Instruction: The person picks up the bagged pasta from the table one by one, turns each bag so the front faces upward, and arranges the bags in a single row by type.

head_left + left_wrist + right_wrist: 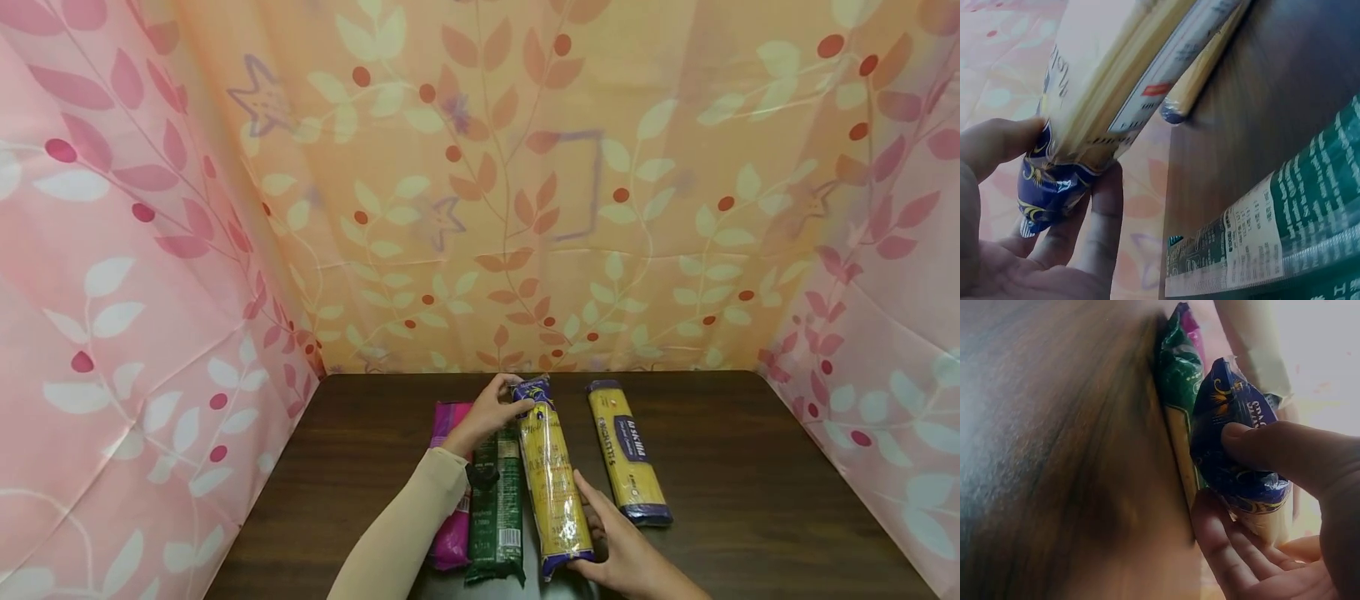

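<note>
A yellow spaghetti pack (557, 483) with dark blue ends is held between both hands. My left hand (489, 415) grips its far end; in the left wrist view the thumb and fingers (1107, 228) close around the blue end. At the near end my right hand (621, 542) pinches the pack, its thumb (1266, 447) on the blue wrapper in the right wrist view. The pack looks raised off the table there. Just left lies a green spaghetti pack (497, 508), and beyond it a magenta pack (452, 533), partly hidden by my left arm.
Another yellow pack with a dark blue label (628, 454) lies to the right on the dark wooden table (750, 483). A grey shiny surface (480, 590) shows beneath the packs at the front edge. Patterned curtains (480, 208) enclose the table's back and sides.
</note>
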